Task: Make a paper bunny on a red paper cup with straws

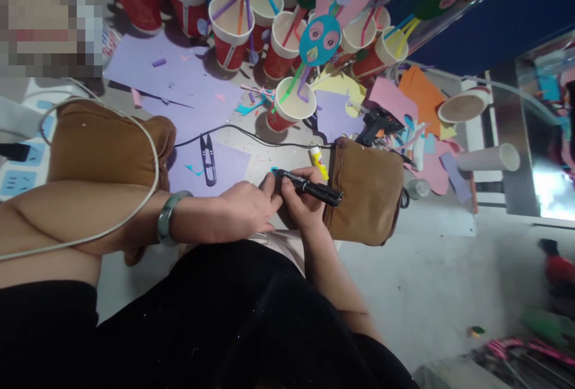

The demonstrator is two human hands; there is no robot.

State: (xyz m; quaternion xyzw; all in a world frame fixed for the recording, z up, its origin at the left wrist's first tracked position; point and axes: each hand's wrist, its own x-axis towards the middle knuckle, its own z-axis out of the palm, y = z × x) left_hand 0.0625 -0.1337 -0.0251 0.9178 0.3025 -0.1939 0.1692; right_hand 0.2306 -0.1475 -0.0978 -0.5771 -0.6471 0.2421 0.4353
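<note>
My right hand (305, 194) is closed around a black marker pen (309, 186), its tip pointing left toward the table. At the tip lies a small blue paper piece (274, 169), mostly hidden. The fingers of my left hand (249, 206) are bent and pressed together, with a fingertip down at the edge of that piece. To the left, thread snips (208, 160) rest on purple paper (229, 167). Just beyond my right hand a yellow glue stick (318, 162) lies beside a brown cushion (368, 191).
Red paper cups (281, 119) with straws and paper animal faces (320, 41) crowd the back. A hot glue gun (380, 125) lies at right among paper scraps. Another brown cushion (108, 146) is at left, near a power strip (22, 182). A white cable (155, 161) crosses my left arm.
</note>
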